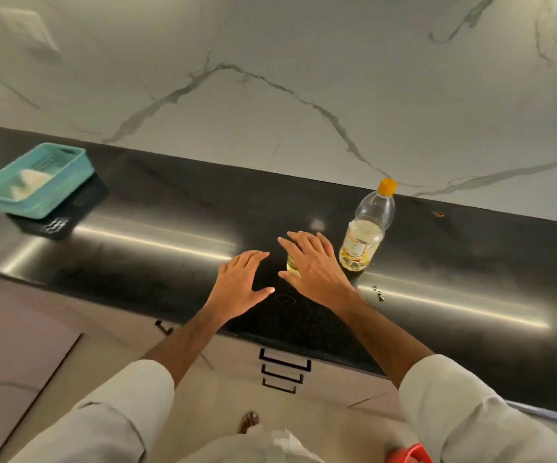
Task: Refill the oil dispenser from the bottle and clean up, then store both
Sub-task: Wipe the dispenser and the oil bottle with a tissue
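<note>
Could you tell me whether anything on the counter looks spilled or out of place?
Nothing is clearly spilled. The oil bottle stands upright and capped. Small specks lie on the counter right of the right hand; what they are is unclear.

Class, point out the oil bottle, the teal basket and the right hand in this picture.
oil bottle [365, 233], head view, on its clear body.
teal basket [20, 203], head view, on its near wall.
right hand [314, 262], head view, on its back.

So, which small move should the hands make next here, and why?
Probably close the right hand around the small glass dispenser that it already covers. Both hands are open and hold nothing, the left hand is beside it, and the oil bottle stands capped and upright just to the right.
</note>
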